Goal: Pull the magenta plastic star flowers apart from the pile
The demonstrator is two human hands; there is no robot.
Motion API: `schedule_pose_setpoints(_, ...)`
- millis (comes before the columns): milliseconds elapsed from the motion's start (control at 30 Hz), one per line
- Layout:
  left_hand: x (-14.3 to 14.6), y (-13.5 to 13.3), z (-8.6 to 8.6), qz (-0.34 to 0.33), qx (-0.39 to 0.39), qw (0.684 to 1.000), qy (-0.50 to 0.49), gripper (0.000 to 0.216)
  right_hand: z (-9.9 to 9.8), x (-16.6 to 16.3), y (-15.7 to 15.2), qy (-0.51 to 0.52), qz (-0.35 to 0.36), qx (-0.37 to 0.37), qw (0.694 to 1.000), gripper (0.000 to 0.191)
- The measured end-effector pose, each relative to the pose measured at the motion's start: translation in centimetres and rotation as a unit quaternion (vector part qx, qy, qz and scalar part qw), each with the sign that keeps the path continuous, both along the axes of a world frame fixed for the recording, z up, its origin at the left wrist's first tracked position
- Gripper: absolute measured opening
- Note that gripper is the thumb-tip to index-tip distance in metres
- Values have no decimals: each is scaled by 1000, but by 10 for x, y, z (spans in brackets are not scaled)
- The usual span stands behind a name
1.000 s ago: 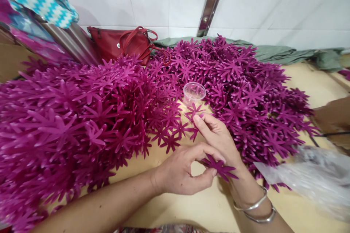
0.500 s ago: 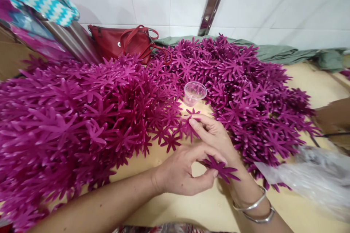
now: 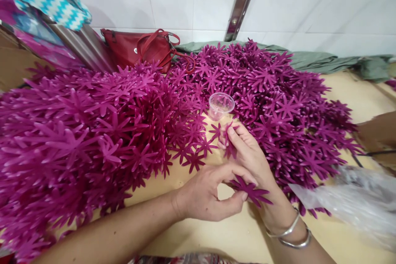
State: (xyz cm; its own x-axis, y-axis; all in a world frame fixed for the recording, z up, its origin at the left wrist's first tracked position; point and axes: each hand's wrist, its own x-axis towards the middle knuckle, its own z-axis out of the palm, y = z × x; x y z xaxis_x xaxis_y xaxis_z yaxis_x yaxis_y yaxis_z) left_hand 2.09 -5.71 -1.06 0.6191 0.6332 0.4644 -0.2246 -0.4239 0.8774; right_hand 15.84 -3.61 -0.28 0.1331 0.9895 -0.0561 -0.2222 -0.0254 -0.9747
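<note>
Between thumb and fingers of my left hand (image 3: 213, 194), a purple petal piece (image 3: 252, 191) with several narrow lobes is pinched. My right hand (image 3: 244, 148), silver bangles on its wrist, lies just beyond and grips another purple petal piece (image 3: 229, 146) between thumb and fingers. My left fingers and their petal piece overlap the right wrist in view. Just past my right fingertips stands a small clear plastic cup (image 3: 221, 105); what it holds is hard to make out. Loose petal pieces (image 3: 192, 160) lie on the tabletop to the left of my right hand.
Large heaps of purple petal pieces (image 3: 71, 144) spread left and right (image 3: 287, 107) on the yellowish table (image 3: 154, 235). A red handbag (image 3: 123, 47) rests at the back. Clear plastic bags (image 3: 355, 206) lie at the right, near brown cardboard (image 3: 379, 136).
My right hand has drawn slightly right and back, bringing a petal piece away from the loose ones beside the cup. My left hand has stayed in place with its petal piece.
</note>
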Motion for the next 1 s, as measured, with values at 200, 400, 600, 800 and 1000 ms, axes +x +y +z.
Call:
schedule_pose_setpoints(200,0,0,0,-3,2,1000,10,27,-4,8,4,-139,66,43,987,31)
schedule_pose_setpoints(400,0,-1,-1,-9,-8,1000,16,28,3,13,1,-136,76,73,985,31)
schedule_pose_setpoints(600,-1,0,-1,-16,-17,998,55,28,-4,23,5,-246,-23,100,964,22)
schedule_pose_setpoints(800,0,0,-7,-37,-24,994,99,29,-12,21,7,-226,103,84,965,27)
schedule_pose_setpoints(1000,1,6,-10,91,-106,988,73,20,-7,23,7,-81,35,15,996,24)
